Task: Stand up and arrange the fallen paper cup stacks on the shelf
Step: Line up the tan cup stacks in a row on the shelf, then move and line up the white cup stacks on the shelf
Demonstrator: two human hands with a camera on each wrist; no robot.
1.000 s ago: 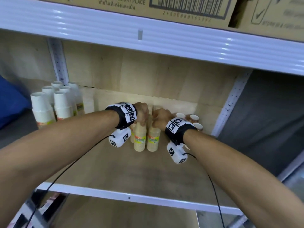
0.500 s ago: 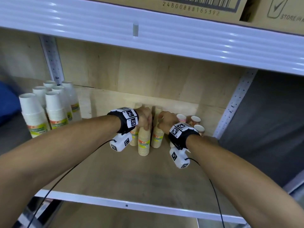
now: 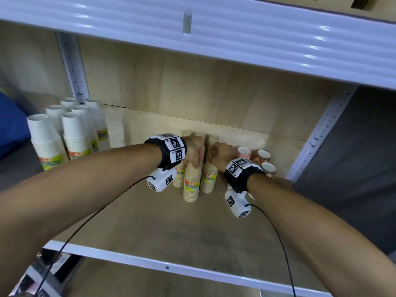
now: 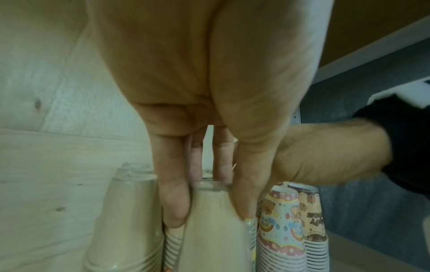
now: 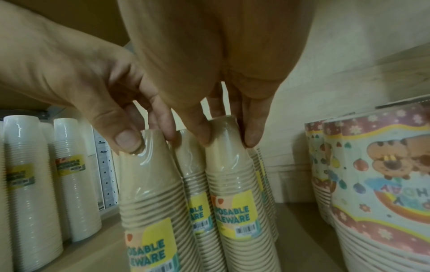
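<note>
Wooden shelf (image 3: 150, 228) — both hands (image 3: 194, 152) gripping tan stacks (image 3: 191, 185).

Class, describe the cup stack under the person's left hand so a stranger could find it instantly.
On the wooden shelf, find the cluster of tan cup stacks mid-shelf. The left hand grips the top of the tan stack standing nearest the shelf's front edge, ahead of its tan neighbours.

Wood shelf (image 3: 162, 228) w/ upright cup stacks (image 3: 190, 185)

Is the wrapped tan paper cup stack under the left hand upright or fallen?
Upright: the wrapped tan paper cup stack stands base-down on the wooden shelf; left hand grips its top.
</note>
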